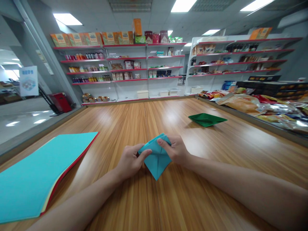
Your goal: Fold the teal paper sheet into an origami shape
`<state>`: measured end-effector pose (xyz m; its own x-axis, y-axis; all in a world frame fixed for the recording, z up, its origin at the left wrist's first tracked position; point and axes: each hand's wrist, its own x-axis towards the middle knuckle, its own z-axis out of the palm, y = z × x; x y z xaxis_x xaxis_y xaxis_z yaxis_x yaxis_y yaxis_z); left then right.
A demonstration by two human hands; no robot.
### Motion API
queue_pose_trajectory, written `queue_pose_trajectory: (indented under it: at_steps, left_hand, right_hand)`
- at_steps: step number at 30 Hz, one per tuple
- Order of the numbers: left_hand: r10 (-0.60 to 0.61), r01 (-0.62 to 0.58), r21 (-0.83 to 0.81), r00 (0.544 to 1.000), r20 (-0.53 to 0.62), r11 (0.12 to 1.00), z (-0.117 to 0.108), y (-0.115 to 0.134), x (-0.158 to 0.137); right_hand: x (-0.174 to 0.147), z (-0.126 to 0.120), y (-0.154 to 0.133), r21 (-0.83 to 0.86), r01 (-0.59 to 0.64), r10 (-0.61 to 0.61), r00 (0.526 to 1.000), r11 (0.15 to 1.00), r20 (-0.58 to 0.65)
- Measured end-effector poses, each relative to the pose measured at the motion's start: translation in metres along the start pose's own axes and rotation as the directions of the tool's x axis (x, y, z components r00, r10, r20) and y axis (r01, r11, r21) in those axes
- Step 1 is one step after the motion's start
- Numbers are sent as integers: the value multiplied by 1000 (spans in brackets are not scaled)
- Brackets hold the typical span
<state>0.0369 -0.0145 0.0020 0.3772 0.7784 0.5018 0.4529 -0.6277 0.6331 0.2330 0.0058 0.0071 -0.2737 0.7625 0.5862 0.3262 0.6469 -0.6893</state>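
Note:
Between my two hands is a folded piece of light-blue paper (157, 162), creased down the middle, with one corner pointing down toward me. My left hand (131, 160) pinches its left edge, thumb on the near face. On the opposite side my right hand (176, 150) grips the upper right edge, its thumb pressed on the front. The fingers behind the paper are hidden. Beyond my right hand, a folded dark-green paper shape (207, 120) lies on the wooden table (154, 118).
A stack of coloured paper sheets (45, 170), blue on top with yellow and red edges below, lies at the left. Packaged snacks (247, 104) fill a surface beyond the table's right edge. Shelves of goods (127, 69) stand behind, and a red machine (60, 102) is at far left.

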Motion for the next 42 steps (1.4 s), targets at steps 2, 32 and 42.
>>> queue_pose_trajectory:
  at_steps: [2,32,42]
  left_hand:
    - [-26,26,-12,1000,-4,1000,1,2,0]
    - [-89,78,-119,992,-88,990,-4,-2,0]
    - [-236,259,-288,965,110,922,-5,-8,1]
  right_hand:
    - [0,0,1,18,-37,37,999,999,5]
    - [-1,6,5,175,-118,115,993,977,27]
    - [0,5,14,33,-71,71,997,997,30]
